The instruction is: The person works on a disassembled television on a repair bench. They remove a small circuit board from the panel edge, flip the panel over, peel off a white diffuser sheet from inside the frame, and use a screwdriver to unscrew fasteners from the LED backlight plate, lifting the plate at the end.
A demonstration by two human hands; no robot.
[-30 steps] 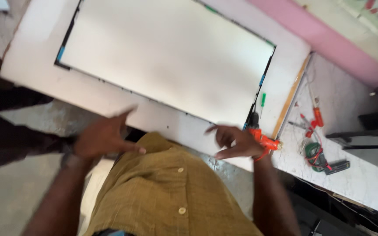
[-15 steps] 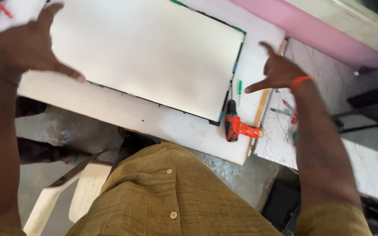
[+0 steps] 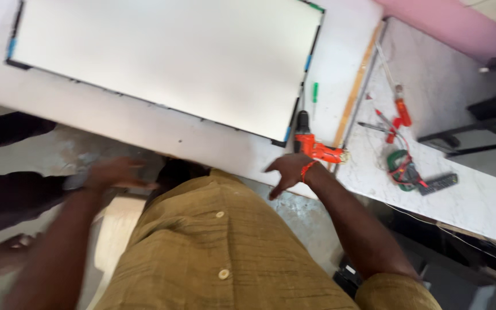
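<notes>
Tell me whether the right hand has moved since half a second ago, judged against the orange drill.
Yes. The right hand was raised beyond the orange drill, by the wooden strip; now it has dropped back to the near table edge, just below the drill.

White panel (image 3: 167,57) on table (image 3: 345,63), orange drill (image 3: 314,146) near right hand (image 3: 287,171), left hand (image 3: 113,173) blurred

A large white rectangular screen panel (image 3: 167,57) lies flat on the table.

A flat panel (image 3: 167,57) lies on a board (image 3: 144,132); a drill (image 3: 314,146) lies by its right corner. The right hand (image 3: 288,172) sits just before the drill, apparently at the board's edge. Further tools (image 3: 406,166) lie on the table (image 3: 460,189) to the right.
</notes>
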